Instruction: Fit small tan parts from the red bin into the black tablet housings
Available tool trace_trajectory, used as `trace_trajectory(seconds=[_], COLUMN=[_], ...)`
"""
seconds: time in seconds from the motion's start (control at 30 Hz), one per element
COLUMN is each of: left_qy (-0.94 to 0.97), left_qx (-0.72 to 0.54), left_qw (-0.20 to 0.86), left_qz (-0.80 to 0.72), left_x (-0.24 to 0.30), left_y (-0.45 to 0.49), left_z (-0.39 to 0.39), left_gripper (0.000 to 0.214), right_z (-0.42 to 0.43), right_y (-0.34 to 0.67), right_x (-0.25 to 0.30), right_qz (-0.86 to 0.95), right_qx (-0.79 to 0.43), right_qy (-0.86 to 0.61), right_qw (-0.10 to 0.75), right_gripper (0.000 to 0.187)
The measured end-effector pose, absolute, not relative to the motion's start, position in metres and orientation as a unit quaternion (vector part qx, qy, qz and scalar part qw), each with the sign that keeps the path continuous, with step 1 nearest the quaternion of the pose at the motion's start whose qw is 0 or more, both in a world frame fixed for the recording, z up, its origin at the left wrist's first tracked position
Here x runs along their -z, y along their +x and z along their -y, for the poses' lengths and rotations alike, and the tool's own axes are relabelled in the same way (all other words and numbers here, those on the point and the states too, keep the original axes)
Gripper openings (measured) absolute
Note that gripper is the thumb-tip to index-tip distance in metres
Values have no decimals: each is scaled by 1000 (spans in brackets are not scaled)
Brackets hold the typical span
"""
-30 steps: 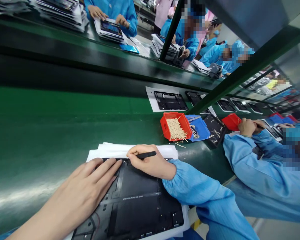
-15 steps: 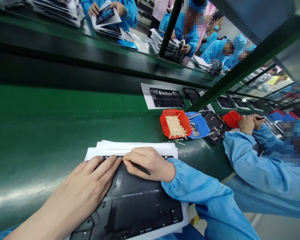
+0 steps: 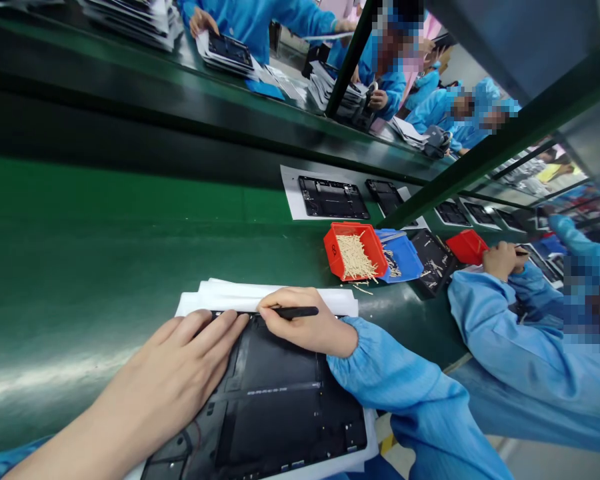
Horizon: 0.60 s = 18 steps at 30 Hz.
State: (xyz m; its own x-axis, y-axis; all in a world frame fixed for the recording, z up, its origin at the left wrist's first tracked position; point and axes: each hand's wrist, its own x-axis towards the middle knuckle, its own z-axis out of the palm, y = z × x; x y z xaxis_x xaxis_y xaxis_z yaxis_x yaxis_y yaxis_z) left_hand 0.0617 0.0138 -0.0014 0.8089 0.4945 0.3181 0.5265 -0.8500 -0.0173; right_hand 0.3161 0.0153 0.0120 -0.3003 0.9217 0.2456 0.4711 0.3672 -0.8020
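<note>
A black tablet housing (image 3: 280, 417) lies on a stack of white sheets (image 3: 340, 303) in front of me, its inner side up. My left hand (image 3: 190, 373) rests flat across its left part, with fingertips at the far edge. Just right of those fingertips, my right hand (image 3: 305, 323) pinches a slim black pen-like tool (image 3: 297, 312). The tool's rear end points right; its tip and the spot it touches are hidden by my fingers.
Beyond my right hand stand a red bin (image 3: 334, 257) of small beige strips, a blue bin (image 3: 411, 263) and a black tray (image 3: 433, 260). More tablet housings (image 3: 333, 199) lie behind them on the green bench (image 3: 130, 247). A co-worker's arm (image 3: 500, 320) is at right.
My right hand has moved slightly right and up along the housing's far edge, and the tool has swung from slanting down to nearly level. My left hand stays on the housing.
</note>
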Motion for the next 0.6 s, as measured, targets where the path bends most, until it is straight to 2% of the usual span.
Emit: trace_trajectory(seconds=[0.33,0.5,0.6], left_qy=[-949,-949,-948], left_qx=[179,180,173], left_qw=[45,36,28], left_qz=[256,256,265], left_x=[0,-4,-5], left_y=[65,68,70], left_z=[-14,-17,-18], left_gripper=[44,42,41], right_z=[-15,-16,-14], right_y=[327,325,322], right_x=[-17,-18,-18], right_qz=[821,808,769], right_qx=[-309,-329,-314], right_qy=[-364,-367,-426], right_qw=[312,322,358], right_gripper=[22,22,21])
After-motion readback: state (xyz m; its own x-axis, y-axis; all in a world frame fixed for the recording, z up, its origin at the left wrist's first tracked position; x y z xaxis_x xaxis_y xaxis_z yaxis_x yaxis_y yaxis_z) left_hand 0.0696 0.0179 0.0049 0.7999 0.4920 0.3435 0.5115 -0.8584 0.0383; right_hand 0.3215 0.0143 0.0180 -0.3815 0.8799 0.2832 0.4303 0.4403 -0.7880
